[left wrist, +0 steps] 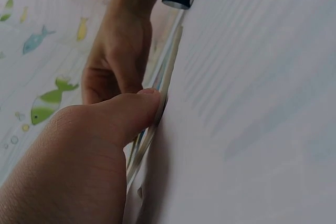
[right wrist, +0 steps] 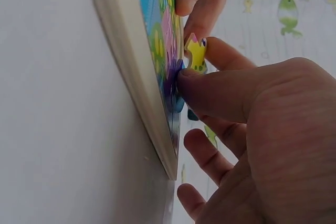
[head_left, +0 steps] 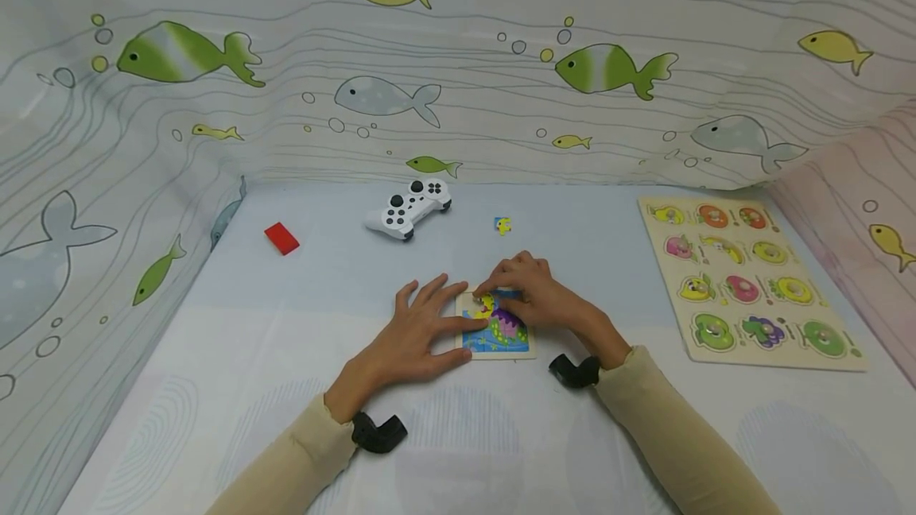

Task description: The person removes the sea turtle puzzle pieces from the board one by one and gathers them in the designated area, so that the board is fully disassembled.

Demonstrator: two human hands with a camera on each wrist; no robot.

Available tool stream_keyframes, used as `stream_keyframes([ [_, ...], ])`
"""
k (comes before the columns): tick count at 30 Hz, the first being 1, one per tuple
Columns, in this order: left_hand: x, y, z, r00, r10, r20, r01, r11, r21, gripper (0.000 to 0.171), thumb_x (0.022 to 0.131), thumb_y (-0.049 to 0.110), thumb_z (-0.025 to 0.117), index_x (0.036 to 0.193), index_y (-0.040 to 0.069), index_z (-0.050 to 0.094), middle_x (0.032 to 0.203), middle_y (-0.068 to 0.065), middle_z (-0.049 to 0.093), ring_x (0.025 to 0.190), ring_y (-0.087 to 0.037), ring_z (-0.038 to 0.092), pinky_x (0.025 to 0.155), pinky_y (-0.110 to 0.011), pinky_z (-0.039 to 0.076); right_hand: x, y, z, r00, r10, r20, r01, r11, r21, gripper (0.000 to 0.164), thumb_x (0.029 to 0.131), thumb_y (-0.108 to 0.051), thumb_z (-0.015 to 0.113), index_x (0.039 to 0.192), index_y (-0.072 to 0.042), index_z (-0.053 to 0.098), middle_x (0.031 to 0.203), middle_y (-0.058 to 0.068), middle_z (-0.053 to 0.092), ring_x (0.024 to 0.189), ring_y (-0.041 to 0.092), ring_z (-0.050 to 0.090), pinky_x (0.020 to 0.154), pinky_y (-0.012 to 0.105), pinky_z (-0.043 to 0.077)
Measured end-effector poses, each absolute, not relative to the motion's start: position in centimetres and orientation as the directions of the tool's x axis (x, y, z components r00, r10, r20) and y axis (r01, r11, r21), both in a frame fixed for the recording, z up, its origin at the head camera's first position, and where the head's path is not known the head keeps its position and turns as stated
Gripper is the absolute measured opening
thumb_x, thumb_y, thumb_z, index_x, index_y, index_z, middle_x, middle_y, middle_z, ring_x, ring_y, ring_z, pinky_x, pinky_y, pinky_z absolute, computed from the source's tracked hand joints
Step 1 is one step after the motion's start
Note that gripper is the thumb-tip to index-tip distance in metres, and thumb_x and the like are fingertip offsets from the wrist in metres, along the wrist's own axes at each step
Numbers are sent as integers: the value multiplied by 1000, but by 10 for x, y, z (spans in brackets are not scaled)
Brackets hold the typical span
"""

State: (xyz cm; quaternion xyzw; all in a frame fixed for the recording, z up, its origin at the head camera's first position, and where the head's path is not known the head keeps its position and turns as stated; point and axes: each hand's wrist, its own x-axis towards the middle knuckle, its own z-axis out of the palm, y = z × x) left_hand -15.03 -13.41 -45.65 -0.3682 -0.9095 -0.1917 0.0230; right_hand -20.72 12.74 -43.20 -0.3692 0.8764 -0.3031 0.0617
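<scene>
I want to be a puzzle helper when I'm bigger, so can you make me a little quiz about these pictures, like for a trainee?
1. True or false: in the head view, the small red rectangular object lies left of the white two-handled game controller.

2. What does the right hand pinch beside the small square puzzle with a pale frame?
A) the game controller
B) a spotted yellow puzzle piece
C) the red object

3. How many colourful fruit pictures are on the large pale wooden board?

Key:
1. True.
2. B; the right wrist view shows it between thumb and finger.
3. Twelve, in four rows of three.
</scene>
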Motion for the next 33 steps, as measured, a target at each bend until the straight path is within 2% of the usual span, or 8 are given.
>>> stream_keyframes([
  [6,-149,-134,-456,-733,657,177,672,658,339,43,97,56,57,138,44,61,164,-7,36,156,-40,23,116,-70,14,-209,128,-434,-722,-685,101,-598,544,-589,40,92,-4,67,125,-25,74,110,-1,71,104,20,48,88,43,27],
  [11,-149,-134,-458,-732,657,180,673,658,339,43,96,56,58,138,44,62,164,-7,37,155,-40,23,115,-71,14,-211,134,-437,-737,-667,105,-548,500,-671,39,93,-7,69,130,-23,71,107,-5,71,100,19,49,87,42,26],
  [15,-149,-134,-458,-731,656,189,676,656,336,42,96,55,59,137,44,62,163,-8,37,155,-41,24,115,-71,15,-212,137,-436,-758,-646,92,-496,478,-725,34,93,-8,71,124,-21,73,106,-6,71,95,18,48,86,41,26],
  [19,-149,-133,-458,-734,653,184,671,660,338,43,96,55,59,138,45,62,164,-7,37,155,-40,23,115,-70,14,-213,139,-435,-760,-646,72,-466,466,-752,27,94,-10,71,119,-21,74,109,-7,73,90,17,49,84,37,35],
  [23,-149,-133,-457,-740,651,171,664,664,344,43,96,55,58,138,45,61,164,-6,36,156,-39,22,116,-70,13,-214,140,-436,-766,-640,67,-446,453,-772,25,94,-13,72,118,-20,74,103,-4,71,90,15,52,82,33,45],
  [29,-148,-133,-456,-742,650,165,658,661,360,43,96,55,58,138,45,62,164,-7,36,156,-39,22,116,-69,12,-213,142,-437,-793,-602,92,-425,439,-792,21,92,-14,76,113,-15,75,100,-1,70,94,14,58,88,33,47],
  [33,-147,-133,-456,-739,649,179,662,654,366,43,96,55,59,137,43,63,164,-8,36,156,-40,22,116,-70,12,-213,142,-435,-814,-573,97,-401,434,-807,19,92,-14,75,111,-13,76,96,0,71,92,15,60,87,33,48],
])
